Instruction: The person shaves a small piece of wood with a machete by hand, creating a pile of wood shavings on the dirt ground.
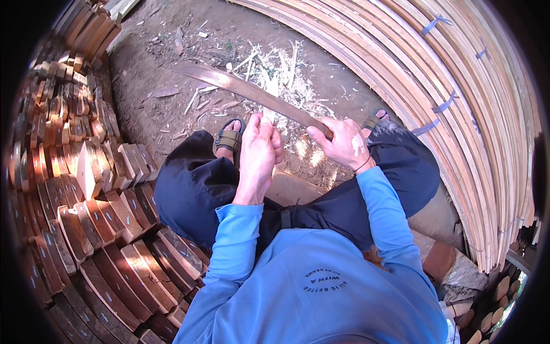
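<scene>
Blue cloth of the long-sleeved shirt [309, 269] is filling the space nearest the camera, with dark trousers [186, 178] spreading beyond it over bent knees. Past the lap, the right hand [345, 142] is grasping the handle end of a machete [246, 90], its thumb lying along the top. The left hand [259, 146] is clenching into a fist just under the blade, seemingly pinching a pale wood strip [270, 116]; how far that strip is running through the fist is hard to tell.

Because the blade is crossing so near the left fingers, a slip could be cutting them; a glancing edge, a knot or a loosening grip would likely be the cause. A stroke running on too far could also be reaching the knee or the sandalled left foot [228, 140].

Held in the air between the knees and the shavings [292, 71], the machete is pointing its tip away from the body and leftward, its long axis slanting from the right hand up to the far left, with a slight curve. Stacked wooden blocks [117, 281] are lining the left side, while long wooden slats [452, 74] are bending along the right.
</scene>
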Motion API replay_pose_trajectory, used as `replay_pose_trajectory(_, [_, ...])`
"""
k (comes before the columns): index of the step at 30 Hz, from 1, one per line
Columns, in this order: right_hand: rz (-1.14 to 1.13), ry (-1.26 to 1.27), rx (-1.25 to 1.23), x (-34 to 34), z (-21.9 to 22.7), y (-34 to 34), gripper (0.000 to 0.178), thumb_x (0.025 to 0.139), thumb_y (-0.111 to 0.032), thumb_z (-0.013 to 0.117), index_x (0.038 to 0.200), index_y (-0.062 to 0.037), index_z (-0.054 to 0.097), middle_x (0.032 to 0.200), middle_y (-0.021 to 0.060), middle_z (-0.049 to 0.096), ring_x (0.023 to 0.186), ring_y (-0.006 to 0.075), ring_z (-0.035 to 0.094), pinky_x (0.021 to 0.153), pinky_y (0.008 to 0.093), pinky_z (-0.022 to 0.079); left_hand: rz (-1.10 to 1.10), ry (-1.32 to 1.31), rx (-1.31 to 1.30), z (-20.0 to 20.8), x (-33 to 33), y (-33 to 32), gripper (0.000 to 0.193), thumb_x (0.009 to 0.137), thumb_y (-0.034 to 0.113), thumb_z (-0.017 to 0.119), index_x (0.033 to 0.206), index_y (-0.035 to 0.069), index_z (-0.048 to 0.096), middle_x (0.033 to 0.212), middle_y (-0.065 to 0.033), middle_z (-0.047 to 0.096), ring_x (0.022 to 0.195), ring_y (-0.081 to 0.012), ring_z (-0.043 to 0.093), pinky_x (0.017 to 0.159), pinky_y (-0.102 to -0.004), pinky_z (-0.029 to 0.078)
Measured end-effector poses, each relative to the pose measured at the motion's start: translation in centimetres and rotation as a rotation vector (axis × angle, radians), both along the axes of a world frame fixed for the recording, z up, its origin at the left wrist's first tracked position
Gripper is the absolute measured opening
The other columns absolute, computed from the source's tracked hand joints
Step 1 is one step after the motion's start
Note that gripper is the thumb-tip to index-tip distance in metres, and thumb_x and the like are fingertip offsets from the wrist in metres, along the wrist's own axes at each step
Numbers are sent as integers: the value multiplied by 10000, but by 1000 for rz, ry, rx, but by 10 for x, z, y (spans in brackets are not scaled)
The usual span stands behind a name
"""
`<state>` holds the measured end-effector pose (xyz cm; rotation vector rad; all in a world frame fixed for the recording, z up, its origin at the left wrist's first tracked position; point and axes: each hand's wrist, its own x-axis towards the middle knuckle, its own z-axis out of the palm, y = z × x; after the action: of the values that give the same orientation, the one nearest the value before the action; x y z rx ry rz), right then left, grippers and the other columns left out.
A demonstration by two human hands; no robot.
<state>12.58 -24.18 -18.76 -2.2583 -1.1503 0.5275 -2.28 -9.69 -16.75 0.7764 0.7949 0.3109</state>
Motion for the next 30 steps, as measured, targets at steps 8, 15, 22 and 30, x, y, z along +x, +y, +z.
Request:
replay_pose_trajectory(8, [-213, 67, -26, 31, -7, 7, 610, 1012, -540, 542, 801, 14, 683, 666, 229, 620, 636, 413, 625, 642, 496, 465, -127, -60, -50, -1, -13, -7, 121, 1119, 199, 407, 1060, 113, 470, 628, 60, 362, 455, -41, 275, 412, -232, 208])
replay_pose_trajectory(15, [23, 91, 72, 10, 15, -20, 544, 1001, -485, 607, 768, 6, 636, 574, 162, 520, 537, 336, 558, 559, 440, 423, -34, -39, -82, 4, -1, -6, 163, 1122, 234, 417, 1003, 138, 473, 673, 66, 375, 513, -34, 284, 442, -219, 203])
replay_pose_trajectory(22, [56, 62, 25, 3, 17, -21, 524, 959, -505, 656, 813, -2, 661, 637, 199, 588, 603, 398, 620, 572, 472, 449, -18, -130, -233, 5, -10, -2, 175, 1112, 221, 436, 942, 176, 428, 658, 69, 332, 498, -35, 256, 436, -224, 188])
replay_pose_trajectory(30, [-5, -16, -5, -1, 1, -2, 499, 946, -540, 645, 841, -56, 708, 637, 177, 625, 656, 401, 665, 622, 486, 514, 24, -168, -222, 6, -8, 2, 124, 1104, 189, 441, 984, 170, 415, 658, 82, 319, 506, -24, 245, 436, -216, 186])
